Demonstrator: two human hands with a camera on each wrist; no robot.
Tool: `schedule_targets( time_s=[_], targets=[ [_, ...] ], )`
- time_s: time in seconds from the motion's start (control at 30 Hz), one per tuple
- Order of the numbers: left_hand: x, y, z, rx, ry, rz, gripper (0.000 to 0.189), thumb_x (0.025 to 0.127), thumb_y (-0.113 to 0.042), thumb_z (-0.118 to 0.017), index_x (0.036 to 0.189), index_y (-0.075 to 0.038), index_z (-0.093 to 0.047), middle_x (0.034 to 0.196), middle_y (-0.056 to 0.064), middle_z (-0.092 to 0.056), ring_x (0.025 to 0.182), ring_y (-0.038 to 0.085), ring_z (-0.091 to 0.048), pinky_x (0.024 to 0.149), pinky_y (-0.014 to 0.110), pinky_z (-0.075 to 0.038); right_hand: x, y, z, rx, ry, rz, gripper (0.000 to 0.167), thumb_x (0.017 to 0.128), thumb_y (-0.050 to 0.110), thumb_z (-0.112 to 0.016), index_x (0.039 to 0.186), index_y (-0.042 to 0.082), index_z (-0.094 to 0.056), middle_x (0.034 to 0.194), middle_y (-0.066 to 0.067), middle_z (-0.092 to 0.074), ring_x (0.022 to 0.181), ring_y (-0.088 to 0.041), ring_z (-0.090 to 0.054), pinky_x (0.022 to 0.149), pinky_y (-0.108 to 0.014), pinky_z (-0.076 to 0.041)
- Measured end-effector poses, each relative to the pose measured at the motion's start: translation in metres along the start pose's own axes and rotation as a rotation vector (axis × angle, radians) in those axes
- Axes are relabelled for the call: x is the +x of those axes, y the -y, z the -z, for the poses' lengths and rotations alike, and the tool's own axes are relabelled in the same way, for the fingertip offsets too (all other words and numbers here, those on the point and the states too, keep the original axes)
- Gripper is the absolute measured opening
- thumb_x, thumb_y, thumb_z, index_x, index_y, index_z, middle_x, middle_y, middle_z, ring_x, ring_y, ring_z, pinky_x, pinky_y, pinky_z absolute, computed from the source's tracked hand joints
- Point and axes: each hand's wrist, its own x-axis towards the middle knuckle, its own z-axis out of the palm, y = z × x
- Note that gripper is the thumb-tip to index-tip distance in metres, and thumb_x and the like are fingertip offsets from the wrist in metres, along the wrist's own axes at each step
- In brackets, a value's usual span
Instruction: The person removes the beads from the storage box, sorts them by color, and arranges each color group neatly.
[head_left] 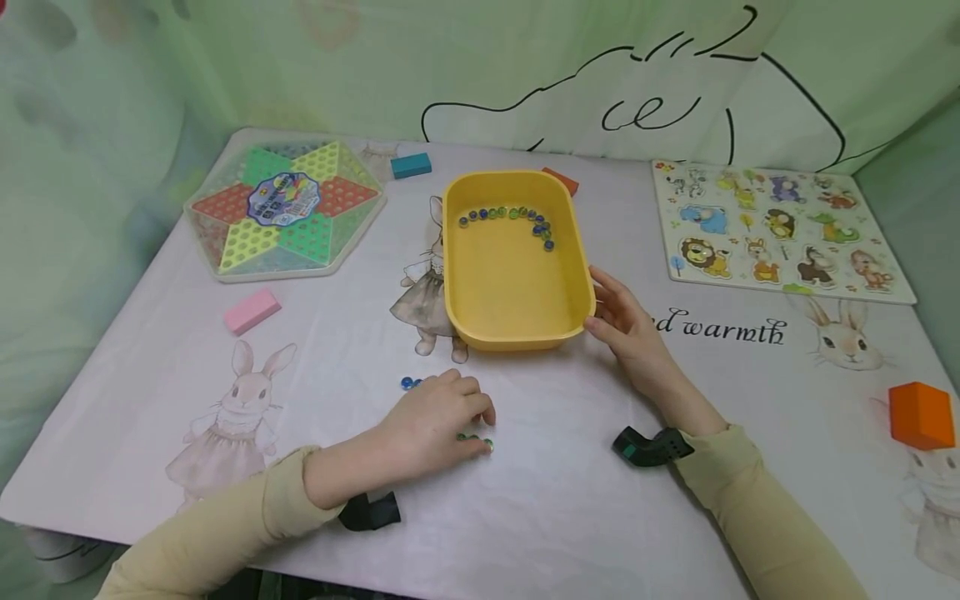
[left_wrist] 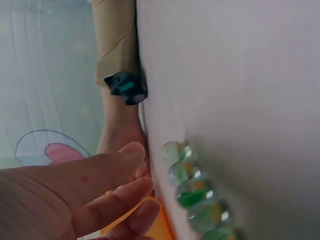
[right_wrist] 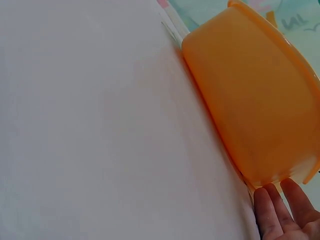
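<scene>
A yellow plastic basin (head_left: 517, 325) stands on the table, with several blue and green glass marbles (head_left: 513, 213) along its far side and right side. My right hand (head_left: 630, 333) touches the basin's near right corner. In the right wrist view its fairly straight fingers (right_wrist: 270, 210) meet the basin's wall (right_wrist: 255, 95). In front of the basin my left hand (head_left: 431, 421) hovers low over the cloth, its fingers loosely bent. A row of green-swirled marbles (left_wrist: 195, 192) lies beside its thumb and fingers, with nothing seen between them. Blue marbles (head_left: 407, 383) sit past its knuckles, partly hidden.
A hexagonal Chinese checkers board (head_left: 255, 246) lies at the back left, and an animal puzzle board (head_left: 780, 225) at the back right. Around them are a pink block (head_left: 252, 312), a blue block (head_left: 411, 166), a red-orange block (head_left: 562, 181) behind the basin, and an orange block (head_left: 921, 415).
</scene>
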Motion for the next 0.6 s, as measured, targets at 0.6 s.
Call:
schedule_targets(
  time_s=[0.6],
  targets=[
    [0.078,0.015,0.077,-0.383,-0.118,0.065,0.014,0.087,-0.024,-0.064,0.096,-0.013,-0.066,0.087,-0.003,-0.06,0.078,0.013,-0.05,0.069,0.021,-0.041,-0.001,0.001,0.0,0.001,0.002,0.009,0.06,0.094,0.012,-0.052,0.146,0.022,-0.024,0.145,-0.02,-0.029,0.118,-0.006,-0.043,0.092,-0.009,-0.037]
  ],
)
